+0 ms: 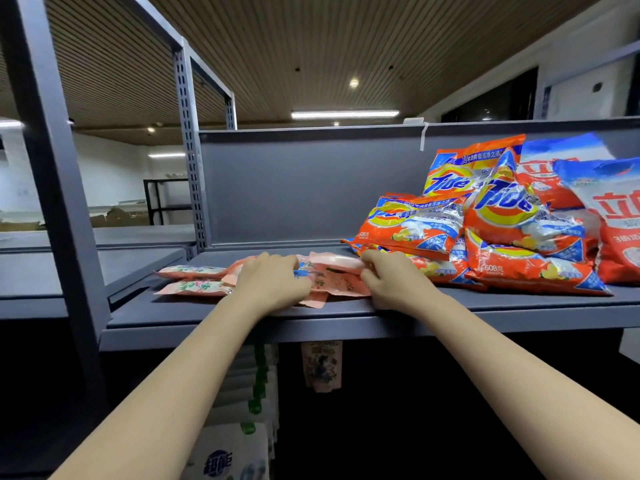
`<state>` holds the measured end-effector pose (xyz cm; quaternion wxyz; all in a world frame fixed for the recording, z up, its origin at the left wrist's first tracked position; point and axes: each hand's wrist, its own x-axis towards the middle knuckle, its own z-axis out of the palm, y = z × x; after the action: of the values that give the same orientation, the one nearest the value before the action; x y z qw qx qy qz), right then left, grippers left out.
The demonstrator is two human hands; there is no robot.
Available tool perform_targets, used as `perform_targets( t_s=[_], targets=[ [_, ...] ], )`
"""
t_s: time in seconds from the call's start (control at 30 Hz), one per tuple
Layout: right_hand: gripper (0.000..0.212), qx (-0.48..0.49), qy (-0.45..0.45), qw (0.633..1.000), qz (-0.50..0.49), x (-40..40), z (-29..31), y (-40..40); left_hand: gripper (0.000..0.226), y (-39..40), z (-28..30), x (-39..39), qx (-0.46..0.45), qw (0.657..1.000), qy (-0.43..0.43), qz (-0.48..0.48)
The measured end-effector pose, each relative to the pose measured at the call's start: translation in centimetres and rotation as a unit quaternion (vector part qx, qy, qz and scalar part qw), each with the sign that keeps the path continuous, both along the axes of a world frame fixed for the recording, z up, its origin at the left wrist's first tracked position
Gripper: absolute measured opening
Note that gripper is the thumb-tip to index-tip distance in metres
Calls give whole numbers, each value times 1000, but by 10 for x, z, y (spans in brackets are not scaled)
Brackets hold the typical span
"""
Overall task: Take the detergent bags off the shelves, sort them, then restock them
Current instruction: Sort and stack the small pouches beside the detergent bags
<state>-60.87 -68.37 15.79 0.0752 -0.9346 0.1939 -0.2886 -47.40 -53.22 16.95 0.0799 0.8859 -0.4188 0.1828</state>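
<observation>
From the head view, both arms reach onto the grey shelf (485,306), where a loose heap of pink detergent bags (332,275) lies flat near the front edge. The left hand (273,282) rests on the heap with fingers curled over the bags, and the right hand (391,278) pinches the heap's right end. Just right of the pink heap sit orange Tide bags (502,216) (some stacked, some leaning), with red-and-blue bags (616,216) beyond them.
</observation>
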Motion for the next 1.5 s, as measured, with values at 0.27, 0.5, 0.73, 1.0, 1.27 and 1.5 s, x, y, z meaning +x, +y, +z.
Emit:
perform_targets(
  t_s=[0.27, 0.5, 0.73, 1.0, 1.27, 1.5],
  targets=[
    [15, 160, -266, 950, 31, 7, 24, -11, 52, -5, 9, -5, 25, 997, 64, -32],
    [12, 157, -384, 909, 53, 2, 43, -9, 39, -26, 23, 2, 111, 993, 50, 0],
    [11, 130, -381, 913, 64, -7, 46, -12, 36, -36, 22, 4, 87, 985, 148, -21],
    [12, 132, -419, 898, 15, -10, 39, -16, 23, -29, 19, -3, -75, 938, 336, -34],
    [15, 39, -372, 926, -50, -7, 34, 4, 25, -23, 15, 6, -387, 848, 353, -76],
    [64, 370, -124, 892, 226, -2, 28, 28, 12, -25, 10, -8, -463, 774, 404, -151]
  ],
)
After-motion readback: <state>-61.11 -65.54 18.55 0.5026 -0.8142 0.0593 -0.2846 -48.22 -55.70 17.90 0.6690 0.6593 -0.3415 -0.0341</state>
